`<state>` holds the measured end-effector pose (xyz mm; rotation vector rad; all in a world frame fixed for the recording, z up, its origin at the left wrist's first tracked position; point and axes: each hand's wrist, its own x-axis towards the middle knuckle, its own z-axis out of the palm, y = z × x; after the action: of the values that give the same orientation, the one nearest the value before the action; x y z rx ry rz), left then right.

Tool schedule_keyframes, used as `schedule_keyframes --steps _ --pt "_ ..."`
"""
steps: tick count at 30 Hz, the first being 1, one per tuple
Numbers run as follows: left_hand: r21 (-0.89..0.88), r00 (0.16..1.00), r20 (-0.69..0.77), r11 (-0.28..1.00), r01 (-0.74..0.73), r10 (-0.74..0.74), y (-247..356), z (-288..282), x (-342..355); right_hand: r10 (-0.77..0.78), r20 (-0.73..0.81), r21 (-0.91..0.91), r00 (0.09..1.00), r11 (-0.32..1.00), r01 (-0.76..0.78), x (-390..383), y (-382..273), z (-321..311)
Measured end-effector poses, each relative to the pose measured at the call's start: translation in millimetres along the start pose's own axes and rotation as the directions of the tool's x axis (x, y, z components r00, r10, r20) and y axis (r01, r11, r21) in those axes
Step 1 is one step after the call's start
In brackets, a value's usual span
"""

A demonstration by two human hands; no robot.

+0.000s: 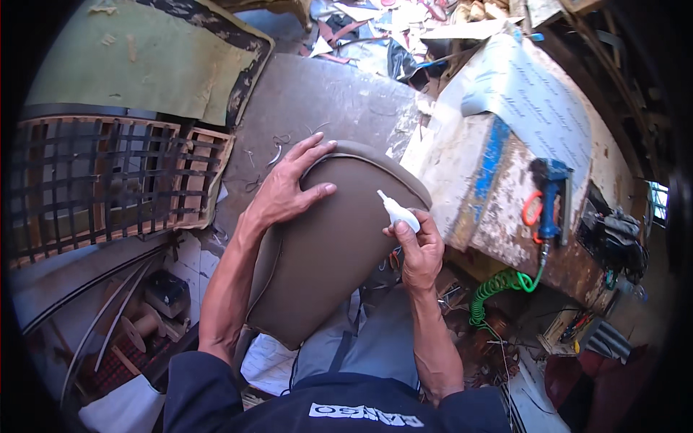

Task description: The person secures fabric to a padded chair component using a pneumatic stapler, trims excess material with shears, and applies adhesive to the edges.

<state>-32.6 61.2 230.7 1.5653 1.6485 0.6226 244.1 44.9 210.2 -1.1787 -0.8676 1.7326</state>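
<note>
A brown padded cushion [336,245] with a piped rim rests across my lap. My left hand [296,180] lies on its upper left edge, fingers stretched out and thumb apart on the fabric. In my right hand [420,252], over the cushion's right side, I hold a small white squeeze bottle [401,215] tilted so its narrow nozzle points up and left above the cushion.
A worn wooden bench [505,231] at the right carries a blue air stapler [550,206] with coiled green hose [491,296], orange-handled scissors [532,209] and sheet material [527,94]. Webbed frame [94,180], green panel [137,65] stand left; scraps [390,40] lie behind.
</note>
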Motion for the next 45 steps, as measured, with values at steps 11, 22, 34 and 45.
schedule_keyframes --steps 11,22,34,45 --pt "-0.185 0.924 -0.348 0.978 0.1 -0.16 -48 -15 15 -0.101 0.178 -0.449 0.979 0.877 0.172 86 9 66" --pt "-0.465 0.902 -0.262 0.864 0.192 -0.342 -109 -74 29 -0.272 0.385 -0.559 0.882 0.692 0.457 145 11 148" --pt "-0.486 0.93 -0.28 0.87 0.078 -0.24 -139 -95 31 -0.241 0.507 -0.641 0.828 0.537 0.549 168 18 199" --pt "-0.461 0.932 -0.3 0.886 0.045 -0.203 -147 -95 33 -0.248 0.516 -0.676 0.82 0.47 0.567 170 17 208"
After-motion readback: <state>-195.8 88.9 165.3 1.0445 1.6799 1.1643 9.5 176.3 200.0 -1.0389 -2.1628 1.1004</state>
